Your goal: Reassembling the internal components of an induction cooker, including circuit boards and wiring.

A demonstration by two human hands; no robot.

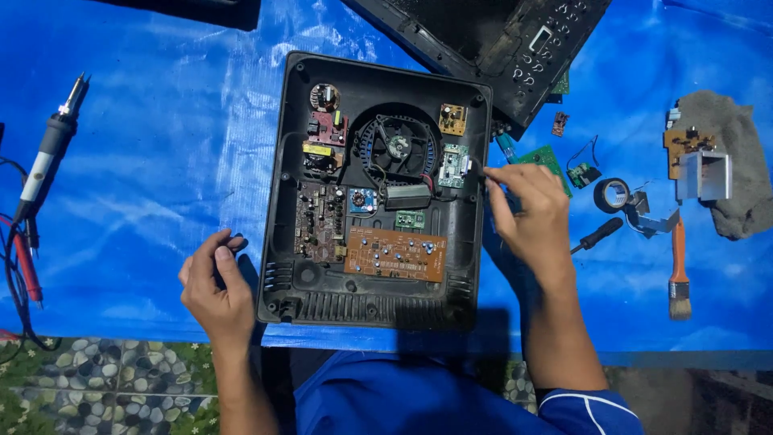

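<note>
A black plastic appliance base (282,185) lies open on a blue tarp (153,177), holding a round fan (396,145) and several circuit boards, one of them a brown board (394,253) near me. My left hand (216,290) rests loosely curled on the tarp against the case's near left corner, holding nothing. My right hand (530,216) is at the case's right edge, fingertips pinched near a small green board (453,165); whether they grip something is unclear.
A soldering iron (48,149) and red probes lie far left. A second black housing (499,40) sits at the top. Right of the case are a green board (549,159), a tape roll (612,194), a screwdriver (597,234), a brush (679,274) and a grey cloth (741,169).
</note>
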